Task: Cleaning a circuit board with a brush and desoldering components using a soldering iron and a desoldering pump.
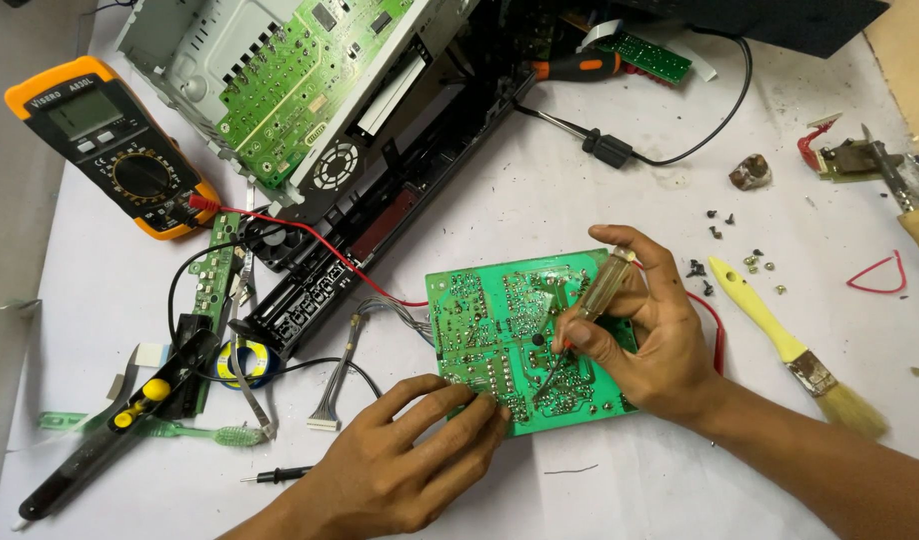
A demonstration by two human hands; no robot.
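A green circuit board [500,320] lies solder side up on the white table. My left hand [410,455] rests on its near edge, fingertips pressing the board down. My right hand [645,335] is closed on a thin tool with a clear yellowish handle [605,285], its dark tip touching the board near the middle. A red wire [715,325] runs behind my right hand.
An orange-and-black multimeter [115,145] sits far left, red lead [280,225] trailing. An opened device chassis [310,90] with green boards fills the top. A yellow-handled brush [790,345], loose screws [725,235], an orange screwdriver [575,68], a green toothbrush [195,432] and a loose black probe [280,475] lie around.
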